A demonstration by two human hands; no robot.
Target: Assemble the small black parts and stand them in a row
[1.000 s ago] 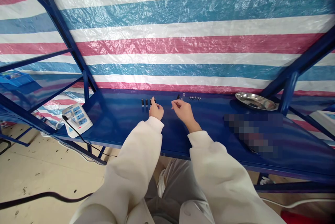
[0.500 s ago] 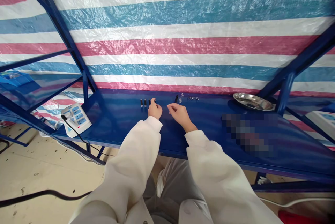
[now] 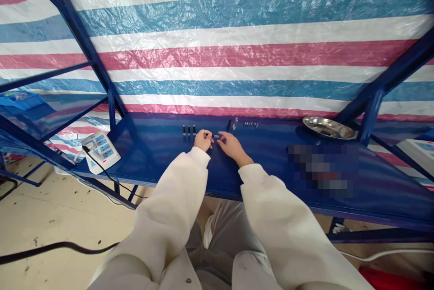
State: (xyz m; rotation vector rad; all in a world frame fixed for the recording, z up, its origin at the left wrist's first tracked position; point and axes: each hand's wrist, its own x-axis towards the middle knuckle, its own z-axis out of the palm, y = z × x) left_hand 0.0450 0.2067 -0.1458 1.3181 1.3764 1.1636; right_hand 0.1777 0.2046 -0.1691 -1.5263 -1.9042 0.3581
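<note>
My left hand (image 3: 203,140) is closed, with fingertips pinched round a small black cylinder, mostly hidden by the fingers. A small pale piece (image 3: 216,136) shows between the two hands; I cannot tell whether it is part of that cylinder. My right hand (image 3: 231,145) is curled just to the right, its thumb and fingertips close to the pale piece. What it grips, if anything, is too small to make out. Three black cylinders with pale tops (image 3: 189,130) stand in a row left of my left hand. Beyond my right hand are another black cylinder (image 3: 229,124) and small clear pieces (image 3: 233,126).
Several small shiny metal pieces (image 3: 250,124) are lined up at the back of the blue table (image 3: 152,154). A round steel tray (image 3: 328,128) lies at the right, behind a blurred-out patch. A white power strip (image 3: 101,152) with a black cord is at the left edge.
My left hand has moved slightly right and nearer, away from the row, with a black cylinder taken from it. My hands are now closer together, and the pale piece shows between them.
</note>
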